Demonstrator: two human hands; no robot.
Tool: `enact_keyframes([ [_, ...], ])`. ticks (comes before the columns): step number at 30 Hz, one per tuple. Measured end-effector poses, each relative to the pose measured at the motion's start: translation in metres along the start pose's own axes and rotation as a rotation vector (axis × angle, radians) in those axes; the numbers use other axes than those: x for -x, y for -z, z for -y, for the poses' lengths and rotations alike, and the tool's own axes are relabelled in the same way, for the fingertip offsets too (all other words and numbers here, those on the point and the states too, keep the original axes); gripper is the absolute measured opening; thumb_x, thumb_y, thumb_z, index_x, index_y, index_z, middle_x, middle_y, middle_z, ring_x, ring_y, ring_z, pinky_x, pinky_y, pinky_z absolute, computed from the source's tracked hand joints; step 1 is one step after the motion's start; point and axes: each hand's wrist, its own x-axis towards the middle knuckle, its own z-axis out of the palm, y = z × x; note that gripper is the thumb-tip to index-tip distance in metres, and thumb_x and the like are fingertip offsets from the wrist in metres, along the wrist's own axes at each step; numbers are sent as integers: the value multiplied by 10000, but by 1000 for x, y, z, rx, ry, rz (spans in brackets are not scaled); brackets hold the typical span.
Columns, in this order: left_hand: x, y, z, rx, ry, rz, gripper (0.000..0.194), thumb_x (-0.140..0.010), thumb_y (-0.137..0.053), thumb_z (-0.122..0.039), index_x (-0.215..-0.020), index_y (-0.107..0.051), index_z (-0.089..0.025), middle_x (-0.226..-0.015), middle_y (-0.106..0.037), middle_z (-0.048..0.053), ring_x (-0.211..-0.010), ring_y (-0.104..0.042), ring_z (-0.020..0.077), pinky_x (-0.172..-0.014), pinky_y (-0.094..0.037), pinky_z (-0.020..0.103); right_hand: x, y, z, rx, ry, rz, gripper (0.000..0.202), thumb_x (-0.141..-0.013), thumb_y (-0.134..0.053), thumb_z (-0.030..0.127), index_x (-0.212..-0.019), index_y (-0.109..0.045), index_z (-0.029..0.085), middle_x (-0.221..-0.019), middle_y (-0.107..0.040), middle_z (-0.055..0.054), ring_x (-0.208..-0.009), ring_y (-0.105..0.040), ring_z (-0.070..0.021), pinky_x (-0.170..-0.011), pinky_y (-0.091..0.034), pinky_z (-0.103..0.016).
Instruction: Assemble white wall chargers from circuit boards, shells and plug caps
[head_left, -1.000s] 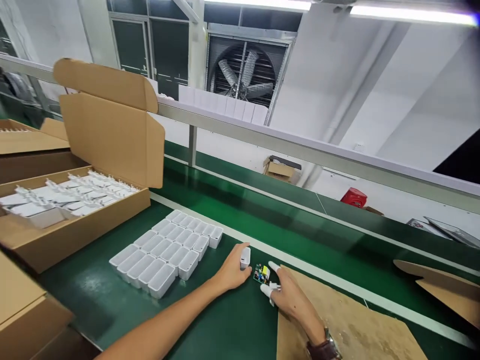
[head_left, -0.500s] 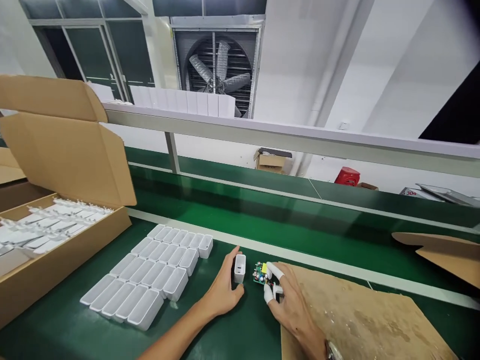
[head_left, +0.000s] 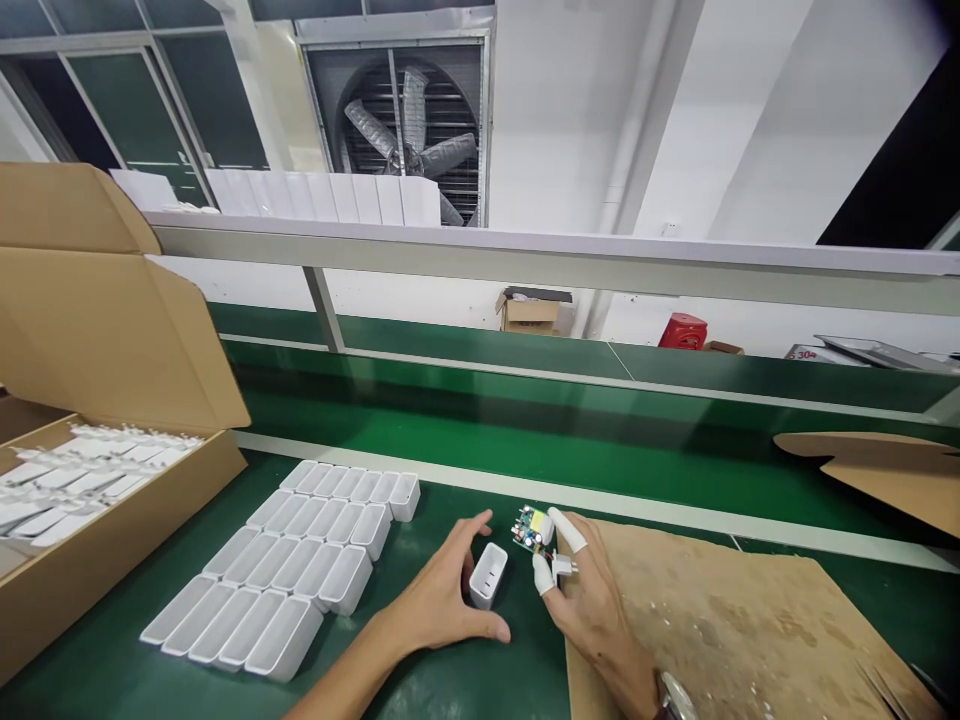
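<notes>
A small white plastic charger casing [head_left: 489,576] with slots in its inner end sits tilted in the curve of my left hand [head_left: 439,590]. My thumb and index finger are stretched apart around it; whether the hidden fingers touch it I cannot tell. Between the white-capped thumb and finger of my right hand [head_left: 592,600] is a small green circuit board [head_left: 531,528] with a yellow block and other components. A white plug-like piece [head_left: 564,566] shows just below the board, against the fingers. The board is right of the casing, apart from it.
Rows of open white casings [head_left: 281,655] stand on the green table to the left. Beyond them is an open cardboard box [head_left: 187,500] of white parts. A stained brown board [head_left: 712,620] lies under my right hand, with tweezers [head_left: 881,690] at its right.
My left thumb and index finger have spread wider, and the casing has gone from upright to tilted. My right hand still holds the circuit board. The camera view has turned slightly.
</notes>
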Motion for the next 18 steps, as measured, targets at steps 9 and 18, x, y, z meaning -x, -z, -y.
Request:
enact_keyframes([
  [9,-5,-7,-2,-64,-186,-185,734,-781,-862,-163,-1433,-547,-284,-1345,-625,71,-1278,-505,302,-1130,-445,489,-1,8,24,-68,139,18,579,-954,-568,150,-1516,-427,173,-1353,-590,-176,-1280,-571,-328,-1037,-578,-571],
  [18,-5,-16,9,-114,-310,-244,820,-826,-668,28,-1524,-441,-336,-1406,-545,80,-1307,-479,291,-1163,-426,536,3,6,35,45,280,123,691,-909,-564,75,-1566,-355,120,-1382,-567,-210,-1311,-537,-355,-1013,-595,-569],
])
